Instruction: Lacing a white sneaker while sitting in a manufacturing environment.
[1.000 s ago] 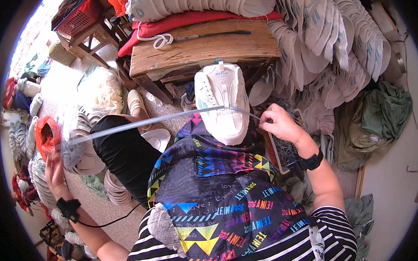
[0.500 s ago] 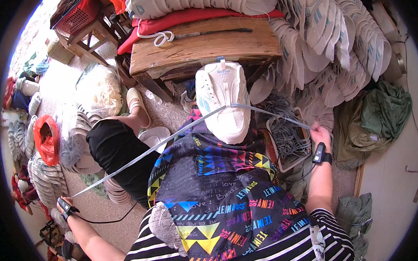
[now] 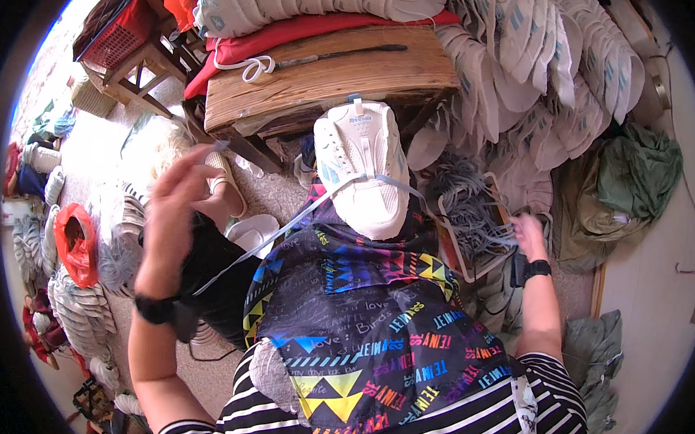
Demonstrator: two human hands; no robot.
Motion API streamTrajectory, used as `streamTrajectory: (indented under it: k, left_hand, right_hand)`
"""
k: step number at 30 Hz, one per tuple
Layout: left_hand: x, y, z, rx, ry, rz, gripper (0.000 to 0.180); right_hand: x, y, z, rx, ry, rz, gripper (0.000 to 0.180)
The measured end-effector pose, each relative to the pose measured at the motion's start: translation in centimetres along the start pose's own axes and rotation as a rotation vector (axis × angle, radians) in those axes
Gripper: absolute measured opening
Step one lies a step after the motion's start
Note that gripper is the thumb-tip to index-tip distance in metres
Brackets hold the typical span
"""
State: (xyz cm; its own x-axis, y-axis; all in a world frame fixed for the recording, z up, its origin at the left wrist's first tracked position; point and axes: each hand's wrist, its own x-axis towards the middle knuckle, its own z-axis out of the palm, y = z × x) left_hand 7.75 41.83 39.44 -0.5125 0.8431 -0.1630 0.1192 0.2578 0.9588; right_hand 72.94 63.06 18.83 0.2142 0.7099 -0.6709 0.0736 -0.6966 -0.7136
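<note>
A white sports shoe upper rests at my lap, its toe toward me and its tongue away. A flat grey-blue shoelace passes across its front, under the lowest eyelets. The lace's left length slants down over my black trouser leg, its end lying loose there. My left hand is raised left of the shoe, smeared by motion; a pale bluish bit shows at its fingertips, too blurred to name. On the right, my right hand has its fingers closed on the lace's other length, beside a tray of laces.
A wooden bench stands just beyond the shoe, with a dark thin rod and white cord on it. Stacked shoe uppers fill the far right. An orange-red bag and a red basket are at left.
My left hand has swung up and inward from the lower left, and the left lace end has dropped free of it. The right lace length has gone slack; my right hand moved slightly lower.
</note>
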Motion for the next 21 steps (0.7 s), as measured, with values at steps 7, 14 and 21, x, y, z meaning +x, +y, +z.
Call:
streamTrajectory:
  k: [7, 14, 21]
  left_hand:
    - [1.3, -4.3, 13.2, -0.345, -0.304, -0.065, 0.016]
    - [0.2, -4.1, 15.3, -0.126, -0.28, -0.011, 0.015]
    - [-0.1, -4.4, 15.6, 0.001, -0.293, 0.012, 0.019]
  right_hand:
    - [-17.0, -10.0, 24.8, -0.101, -0.676, -0.42, 0.015]
    - [-20.4, -10.7, 28.2, -0.398, -0.811, -0.407, 0.011]
    - [-20.3, -13.9, 29.4, -0.827, -0.766, -0.493, 0.024]
